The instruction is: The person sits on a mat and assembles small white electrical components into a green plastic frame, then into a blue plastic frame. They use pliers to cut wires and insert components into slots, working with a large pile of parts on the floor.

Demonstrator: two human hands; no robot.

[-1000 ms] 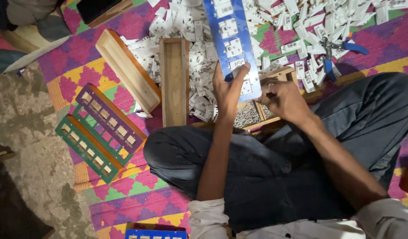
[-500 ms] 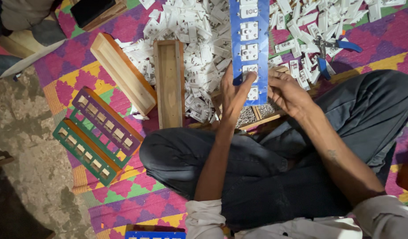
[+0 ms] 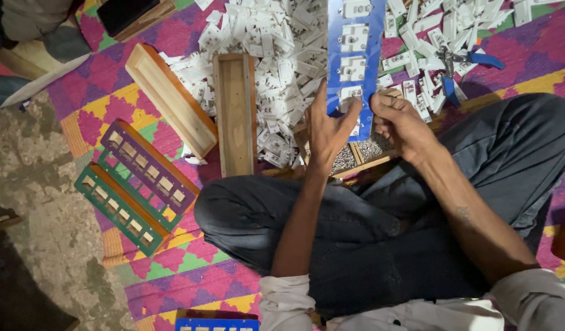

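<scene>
I sit cross-legged on a patterned mat. My left hand (image 3: 327, 130) holds the near end of a long blue panel (image 3: 356, 55) fitted with white socket parts, thumb on its edge. My right hand (image 3: 400, 122) grips the same end from the right, fingers pinched at the lowest white part. Under both hands lies a small wooden tray of screws (image 3: 365, 152). A big heap of white plastic switch parts (image 3: 276, 55) spreads beyond the panel.
Two wooden boxes (image 3: 234, 110) (image 3: 169, 98) lie left of the heap. A purple frame (image 3: 149, 167) and a green frame (image 3: 120, 208) with square openings rest at left. Blue-handled pliers (image 3: 457, 67) lie at upper right. Another blue panel (image 3: 216, 323) peeks in at the bottom edge.
The blue panel has shifted right and stands straighter. My left hand has opened its fingers along the panel's end while my right hand stays pinched at it.
</scene>
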